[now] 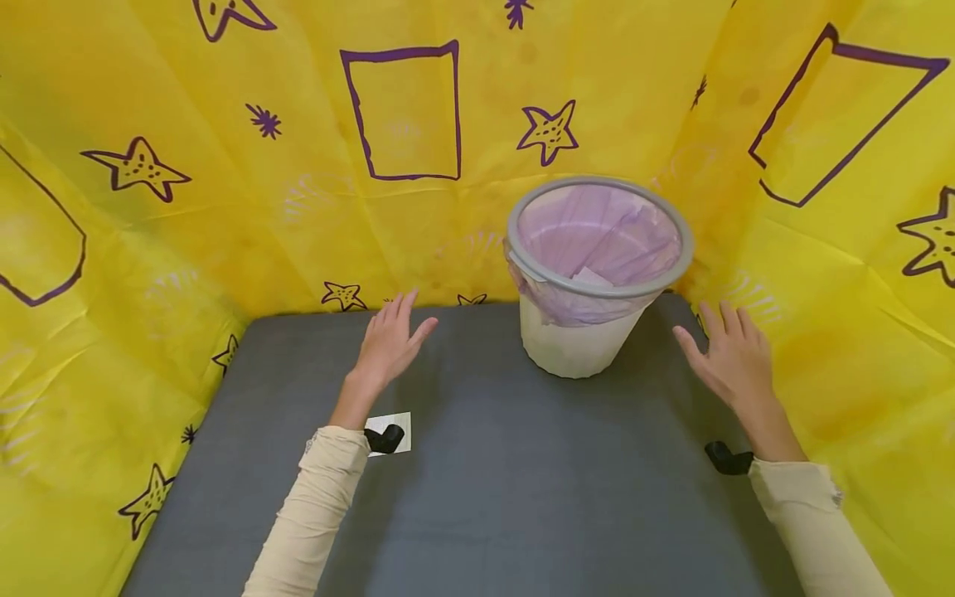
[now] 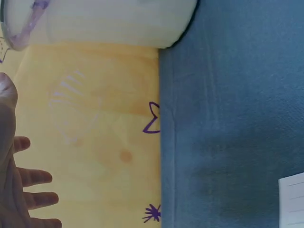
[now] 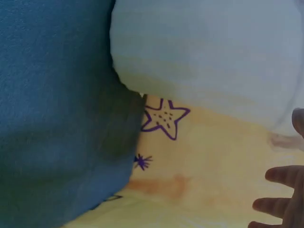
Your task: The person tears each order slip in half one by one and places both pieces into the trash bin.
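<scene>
A white bin (image 1: 574, 344) with a grey rim and a lilac liner bag (image 1: 589, 220) stands at the back right of the grey table. Inside it, a white piece of paper (image 1: 589, 276) shows against the liner. My left hand (image 1: 390, 338) is held out to the left of the bin, fingers straight and holding nothing. To the right of the bin my right hand (image 1: 734, 355) is likewise spread, with nothing in it. A white lined paper (image 1: 403, 419) lies on the table under my left wrist, partly hidden by the sleeve and the black wrist camera (image 1: 386, 439).
Yellow cloth (image 1: 298, 240) with purple stars and outlines hangs round the back and both sides of the grey table (image 1: 522, 481). The bin stands close to the back cloth. Another black wrist camera (image 1: 727, 458) sits at my right wrist.
</scene>
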Motion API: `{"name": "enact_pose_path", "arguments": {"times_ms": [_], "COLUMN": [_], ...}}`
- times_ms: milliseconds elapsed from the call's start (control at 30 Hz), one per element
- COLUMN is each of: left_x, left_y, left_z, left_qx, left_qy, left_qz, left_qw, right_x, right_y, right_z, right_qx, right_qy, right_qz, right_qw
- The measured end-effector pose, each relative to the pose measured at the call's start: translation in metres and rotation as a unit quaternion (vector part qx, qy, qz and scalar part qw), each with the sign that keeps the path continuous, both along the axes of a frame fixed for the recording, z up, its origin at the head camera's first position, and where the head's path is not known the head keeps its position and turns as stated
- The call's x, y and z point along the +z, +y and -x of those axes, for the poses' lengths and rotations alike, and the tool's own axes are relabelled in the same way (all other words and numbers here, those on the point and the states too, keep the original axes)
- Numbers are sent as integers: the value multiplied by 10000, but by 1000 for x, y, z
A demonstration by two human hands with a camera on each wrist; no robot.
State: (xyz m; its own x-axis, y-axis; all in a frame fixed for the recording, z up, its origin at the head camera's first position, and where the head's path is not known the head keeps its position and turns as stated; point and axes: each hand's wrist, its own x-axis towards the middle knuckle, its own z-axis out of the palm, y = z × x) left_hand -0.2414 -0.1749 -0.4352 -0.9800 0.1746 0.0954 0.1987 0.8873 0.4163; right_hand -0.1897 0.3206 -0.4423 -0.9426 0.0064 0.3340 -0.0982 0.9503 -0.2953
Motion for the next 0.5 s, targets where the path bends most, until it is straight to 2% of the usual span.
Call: {"name": "enact_pose_path", "arguments": {"times_ms": [100,167,333,500], "left_x": [-14,-25,-56,-74], "left_y": [0,2,9,18], "left_z": [-12,-25,-59,-75], "left_qx": [176,304,525,781], "left_qy": [86,44,-300,-183], "left_qz": [-34,-6,-2,-151], "left_qw": [9998,9995,9982,9967], "right_x": [-10,-20,-56,-76], "right_y": [-5,-12,-35,-57], "right_z": [-9,-18,-43,-53], "right_qx": [-153,-241,-163,-193], "right_qy": [143,74,-443,-425], "right_qz": [-50,-65,105,167], "right_qw": [9998,9997,9988,9988]}}
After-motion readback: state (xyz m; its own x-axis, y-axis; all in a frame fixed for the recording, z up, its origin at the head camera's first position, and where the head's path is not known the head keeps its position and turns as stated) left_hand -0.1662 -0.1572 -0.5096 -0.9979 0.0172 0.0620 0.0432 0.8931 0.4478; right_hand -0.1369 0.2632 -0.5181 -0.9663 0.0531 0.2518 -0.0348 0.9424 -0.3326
